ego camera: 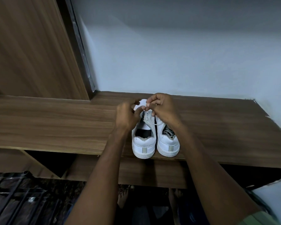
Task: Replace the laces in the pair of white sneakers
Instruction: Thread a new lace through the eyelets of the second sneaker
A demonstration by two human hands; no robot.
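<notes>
The white lace (150,123) ran from the eyelets of the left sneaker (143,140) up and away from us toward the toe, its free end rising into our grip. Our right hand (162,108) pinched that end just above the tongue; our left hand (126,116) lay curled beside it at the eyelet row, and whether it gripped anything we could not tell. The right sneaker (168,143) stood touching alongside, heels toward us, near the desk (55,124) edge.
</notes>
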